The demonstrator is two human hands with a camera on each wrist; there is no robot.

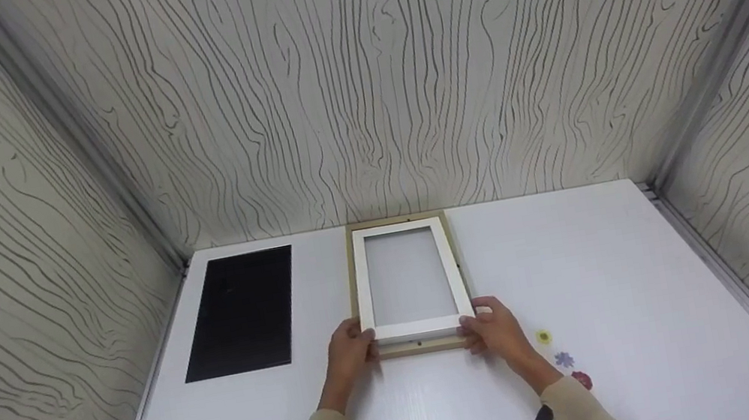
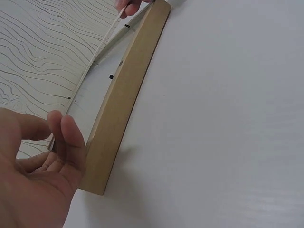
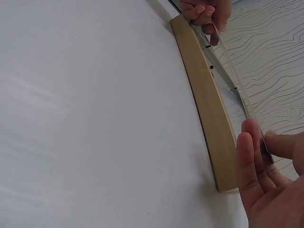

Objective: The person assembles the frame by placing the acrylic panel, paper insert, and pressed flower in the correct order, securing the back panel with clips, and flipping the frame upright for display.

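A white picture mat [image 1: 418,326] with a rectangular opening is held over a light wooden picture frame [image 1: 419,348] lying on the white table. My left hand [image 1: 350,351] pinches the mat's near left corner between thumb and fingers. At the near right corner, my right hand [image 1: 497,328] pinches it the same way. Both wrist views show the mat tilted, its near edge raised above the wooden frame [image 2: 126,99]. Small dark tabs [image 3: 212,67] stand along the frame's inner side. Whether the mat's far edge touches the frame cannot be told.
A black rectangular panel [image 1: 238,312] lies on the table at the left. Right of my right wrist are a yellow flower [image 1: 544,337], a purple flower [image 1: 564,359] and a red flower [image 1: 582,380], all small. Wood-grain patterned walls [image 1: 362,90] surround the table.
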